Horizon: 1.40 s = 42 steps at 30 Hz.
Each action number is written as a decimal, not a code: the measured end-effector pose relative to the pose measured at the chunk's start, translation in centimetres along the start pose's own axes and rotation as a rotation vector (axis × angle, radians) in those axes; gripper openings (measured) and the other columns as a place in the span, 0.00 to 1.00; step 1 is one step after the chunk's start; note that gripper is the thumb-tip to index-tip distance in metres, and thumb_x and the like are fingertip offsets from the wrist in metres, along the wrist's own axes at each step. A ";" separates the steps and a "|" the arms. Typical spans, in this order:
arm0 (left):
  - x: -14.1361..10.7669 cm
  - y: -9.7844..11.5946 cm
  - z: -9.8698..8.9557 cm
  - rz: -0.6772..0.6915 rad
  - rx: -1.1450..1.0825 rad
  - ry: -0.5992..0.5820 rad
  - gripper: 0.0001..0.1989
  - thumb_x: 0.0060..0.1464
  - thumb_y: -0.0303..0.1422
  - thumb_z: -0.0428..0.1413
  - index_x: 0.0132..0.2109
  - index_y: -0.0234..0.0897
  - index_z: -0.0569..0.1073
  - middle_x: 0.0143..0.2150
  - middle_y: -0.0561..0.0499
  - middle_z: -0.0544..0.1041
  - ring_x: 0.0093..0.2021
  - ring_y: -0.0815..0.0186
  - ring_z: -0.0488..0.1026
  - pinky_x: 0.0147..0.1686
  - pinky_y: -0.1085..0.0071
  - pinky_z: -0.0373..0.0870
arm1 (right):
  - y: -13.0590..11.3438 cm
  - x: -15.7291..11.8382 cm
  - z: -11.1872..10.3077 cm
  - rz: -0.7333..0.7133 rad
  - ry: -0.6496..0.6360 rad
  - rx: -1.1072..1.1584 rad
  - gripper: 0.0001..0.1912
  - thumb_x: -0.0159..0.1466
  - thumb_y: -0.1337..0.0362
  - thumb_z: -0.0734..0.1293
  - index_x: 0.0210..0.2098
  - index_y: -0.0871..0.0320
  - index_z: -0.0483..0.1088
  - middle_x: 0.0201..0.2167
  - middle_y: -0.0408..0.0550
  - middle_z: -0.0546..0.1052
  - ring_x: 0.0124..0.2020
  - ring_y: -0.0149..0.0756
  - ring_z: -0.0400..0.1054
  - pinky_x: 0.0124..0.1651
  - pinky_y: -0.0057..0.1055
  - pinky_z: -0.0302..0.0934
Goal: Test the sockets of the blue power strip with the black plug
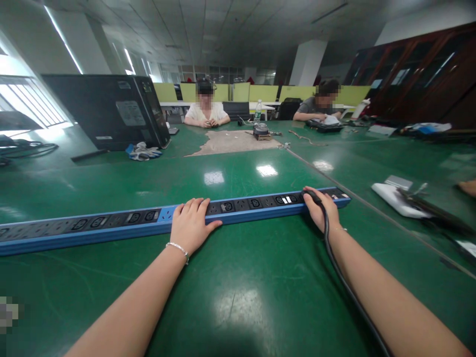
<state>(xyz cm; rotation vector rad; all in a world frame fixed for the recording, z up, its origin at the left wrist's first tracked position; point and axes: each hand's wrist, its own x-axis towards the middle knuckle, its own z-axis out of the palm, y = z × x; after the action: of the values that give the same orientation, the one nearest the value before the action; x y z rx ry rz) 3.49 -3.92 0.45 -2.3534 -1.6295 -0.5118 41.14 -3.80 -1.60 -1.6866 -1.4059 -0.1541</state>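
Across the green table lies a long blue power strip (pixel 122 228) with a row of black sockets on its top face. My left hand (pixel 191 223) rests over the strip near its middle, fingers stretched across the top and thumb along the front side. Near the strip's right end, my right hand (pixel 323 210) is closed around the black plug of a power cord (pixel 336 265). The plug is at a socket; how deep it sits is hidden by my fingers. From the plug the cord runs down along my right forearm.
A black computer case (pixel 111 111) stands at the back left, with work gloves (pixel 143 151) before it. Two people sit across the green table (pixel 238 277). A water bottle (pixel 258 111) stands between them. A white device (pixel 399 201) lies at the right.
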 end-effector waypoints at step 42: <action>-0.1 0.1 0.8 -0.014 -0.040 0.086 0.29 0.54 0.50 0.50 0.56 0.37 0.66 0.54 0.43 0.71 0.55 0.54 0.64 0.55 0.55 0.56 | -11.0 -2.2 3.0 0.071 -0.173 0.100 0.15 0.61 0.54 0.58 0.38 0.53 0.72 0.29 0.44 0.78 0.32 0.36 0.72 0.39 0.30 0.63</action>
<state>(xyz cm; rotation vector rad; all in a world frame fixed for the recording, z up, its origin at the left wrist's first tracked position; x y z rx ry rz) 3.64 -3.76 -0.29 -2.3156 -1.6135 -0.6448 29.90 -4.02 1.38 -1.6958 -1.4527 0.1021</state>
